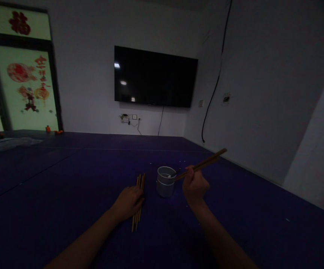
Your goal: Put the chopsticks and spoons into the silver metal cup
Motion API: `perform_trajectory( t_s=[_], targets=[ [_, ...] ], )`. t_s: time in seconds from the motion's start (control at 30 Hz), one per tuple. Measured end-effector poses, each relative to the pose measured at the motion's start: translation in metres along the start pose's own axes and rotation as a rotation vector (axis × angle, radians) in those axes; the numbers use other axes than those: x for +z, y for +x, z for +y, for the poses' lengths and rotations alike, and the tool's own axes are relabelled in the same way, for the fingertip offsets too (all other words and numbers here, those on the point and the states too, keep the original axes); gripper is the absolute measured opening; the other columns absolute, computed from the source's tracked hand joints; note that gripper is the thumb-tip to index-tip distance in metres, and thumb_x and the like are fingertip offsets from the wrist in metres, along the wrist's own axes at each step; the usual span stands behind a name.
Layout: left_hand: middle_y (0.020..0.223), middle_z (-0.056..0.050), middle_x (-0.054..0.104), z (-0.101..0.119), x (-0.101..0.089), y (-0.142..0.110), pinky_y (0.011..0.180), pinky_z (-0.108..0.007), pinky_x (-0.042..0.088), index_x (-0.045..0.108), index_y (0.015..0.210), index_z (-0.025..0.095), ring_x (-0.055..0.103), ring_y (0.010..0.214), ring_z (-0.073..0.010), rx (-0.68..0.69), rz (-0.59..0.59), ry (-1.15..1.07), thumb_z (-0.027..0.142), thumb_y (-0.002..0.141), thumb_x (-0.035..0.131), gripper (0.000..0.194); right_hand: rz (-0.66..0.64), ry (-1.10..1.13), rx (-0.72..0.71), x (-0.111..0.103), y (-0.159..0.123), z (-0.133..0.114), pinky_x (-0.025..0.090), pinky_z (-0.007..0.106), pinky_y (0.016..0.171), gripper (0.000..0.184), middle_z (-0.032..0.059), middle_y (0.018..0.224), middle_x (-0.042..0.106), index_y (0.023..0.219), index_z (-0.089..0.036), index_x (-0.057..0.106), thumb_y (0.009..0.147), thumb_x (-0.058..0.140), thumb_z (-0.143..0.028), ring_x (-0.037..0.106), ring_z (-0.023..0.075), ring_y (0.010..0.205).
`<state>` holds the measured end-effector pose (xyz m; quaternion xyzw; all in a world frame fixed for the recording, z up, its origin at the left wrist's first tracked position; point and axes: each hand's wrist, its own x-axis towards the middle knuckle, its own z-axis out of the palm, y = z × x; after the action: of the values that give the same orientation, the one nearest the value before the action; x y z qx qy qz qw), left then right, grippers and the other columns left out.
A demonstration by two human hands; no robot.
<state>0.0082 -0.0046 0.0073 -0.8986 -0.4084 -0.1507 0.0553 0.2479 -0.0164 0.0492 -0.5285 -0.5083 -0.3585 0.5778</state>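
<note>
My right hand (195, 186) is closed around a pair of wooden chopsticks (210, 160), held at a slant. Their lower ends reach the right side of a silver metal cup (165, 189), near its rim; whether they touch it I cannot tell. A thin dark handle (173, 174) sticks out of the cup, and the thing it belongs to is mostly hidden. To the left of the cup, several more chopsticks (135, 221) lie side by side on the purple surface. Over their middle, my left hand (128, 201) is closed with curled fingers.
The dark purple surface (80, 224) stretches to the walls, with small white specks around the cup. A black television (155, 78) hangs on the far wall above sockets and cables. A black cable (215, 87) runs down the right wall. Clear plastic sheeting (10, 144) lies far left.
</note>
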Motion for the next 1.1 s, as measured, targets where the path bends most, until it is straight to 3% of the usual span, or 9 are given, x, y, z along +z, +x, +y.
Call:
perform_trajectory(
  t_s=[0.5, 0.73, 1.1],
  targets=[
    [0.093, -0.007, 0.057, 0.002, -0.002, 0.001, 0.073, -0.031, 0.042, 0.051, 0.085, 0.019, 0.055, 0.087, -0.0195, 0.001, -0.006, 0.02, 0.025, 0.083, 0.039, 0.013, -0.123, -0.002, 0.097, 0.011, -0.001, 0.011, 0.03, 0.025, 0.051, 0.056, 0.0095, 0.072, 0.066, 0.086, -0.013, 0.063, 0.092, 0.02, -0.048, 0.055, 0.0156, 0.054],
    [0.093, -0.007, 0.058, 0.004, -0.003, 0.001, 0.073, -0.031, 0.042, 0.051, 0.085, 0.019, 0.055, 0.086, -0.019, -0.003, -0.012, 0.046, 0.024, 0.084, 0.038, 0.015, -0.157, 0.05, 0.216, 0.012, 0.0, 0.009, 0.033, 0.026, 0.057, 0.061, 0.0114, 0.077, 0.066, 0.089, -0.013, 0.063, 0.09, 0.016, -0.053, 0.058, 0.0191, 0.063],
    [0.092, -0.006, 0.057, 0.002, 0.0, 0.0, 0.072, -0.03, 0.041, 0.05, 0.083, 0.019, 0.054, 0.084, -0.0175, 0.007, 0.008, 0.039, 0.025, 0.084, 0.038, 0.014, -0.256, 0.226, 0.41, 0.016, 0.001, 0.01, 0.035, 0.027, 0.055, 0.062, 0.0097, 0.067, 0.065, 0.092, -0.01, 0.061, 0.089, 0.019, -0.055, 0.058, 0.0204, 0.06]
  ],
)
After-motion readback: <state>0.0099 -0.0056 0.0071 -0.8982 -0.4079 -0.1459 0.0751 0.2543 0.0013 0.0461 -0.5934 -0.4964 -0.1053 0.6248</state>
